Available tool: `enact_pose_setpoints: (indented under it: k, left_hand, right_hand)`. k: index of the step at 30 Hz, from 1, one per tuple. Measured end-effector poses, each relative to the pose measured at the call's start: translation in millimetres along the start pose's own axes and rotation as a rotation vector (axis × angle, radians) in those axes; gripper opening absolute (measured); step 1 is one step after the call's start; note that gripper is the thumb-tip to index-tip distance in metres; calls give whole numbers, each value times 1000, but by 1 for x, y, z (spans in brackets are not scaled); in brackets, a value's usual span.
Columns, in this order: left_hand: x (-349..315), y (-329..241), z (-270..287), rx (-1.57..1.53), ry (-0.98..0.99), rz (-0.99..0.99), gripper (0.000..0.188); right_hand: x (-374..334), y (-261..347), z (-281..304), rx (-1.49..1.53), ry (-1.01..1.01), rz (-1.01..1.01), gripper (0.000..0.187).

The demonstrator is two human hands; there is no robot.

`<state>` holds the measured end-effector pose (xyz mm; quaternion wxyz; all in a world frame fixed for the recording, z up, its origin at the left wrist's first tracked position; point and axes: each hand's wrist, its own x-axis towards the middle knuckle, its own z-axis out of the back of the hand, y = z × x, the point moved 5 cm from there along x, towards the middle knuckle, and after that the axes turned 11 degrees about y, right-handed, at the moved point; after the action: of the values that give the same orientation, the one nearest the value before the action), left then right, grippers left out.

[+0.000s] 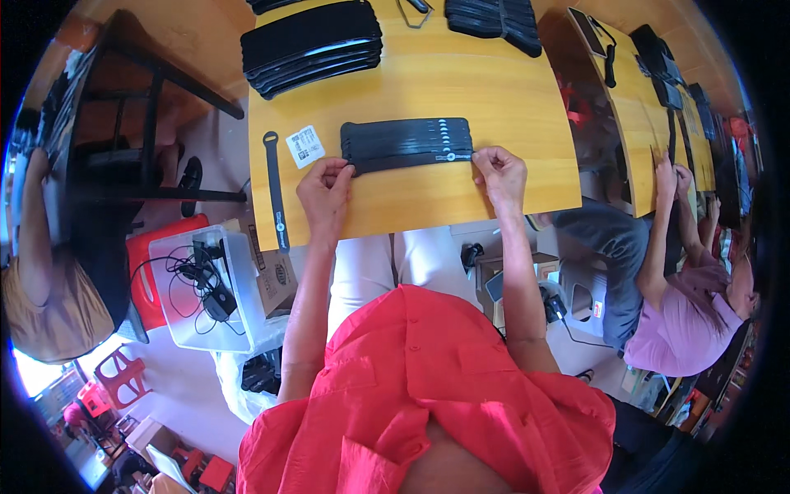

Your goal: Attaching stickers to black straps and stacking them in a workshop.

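Note:
A row of overlapping black straps (403,140) lies across the yellow table in front of me, pale printed marks near their right ends. At the near left corner of the row, my left hand (326,191) pinches the end of the nearest strap between thumb and fingers. My right hand (502,174) is closed in a pinch at the other end of that strap, by the near right corner. Left of my left hand lies a single black strap (276,185) with a slotted end. Between it and the row sits a white printed label (305,146).
Black strap stacks (313,45) and a bundled pile (495,23) occupy the table's far side. Below left, a clear plastic bin (206,288) holds cables and adapters. A co-worker in pink (683,313) works at another table (638,156) on the right; another person (58,305) is at left.

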<state>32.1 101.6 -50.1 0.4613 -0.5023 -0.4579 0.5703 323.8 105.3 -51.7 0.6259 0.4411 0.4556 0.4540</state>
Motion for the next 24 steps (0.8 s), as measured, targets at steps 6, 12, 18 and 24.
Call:
enact_pose_setpoints:
  k: [6, 12, 18, 24]
  left_hand:
    - [2, 1, 0, -1, -21, 31, 8]
    - [0, -3, -1, 10, -50, 47, 8]
    - [0, -4, -1, 23, -62, 69, 8]
    - [1, -3, -2, 20, -58, 47, 7]
  right_hand:
    - [5, -9, 0, 31, 0, -10, 9]
    - [3, -7, -1, -2, -4, -66, 10]
    - [1, -2, -1, -26, -10, -115, 10]
    - [-1, 1, 0, -7, -57, -100, 11]
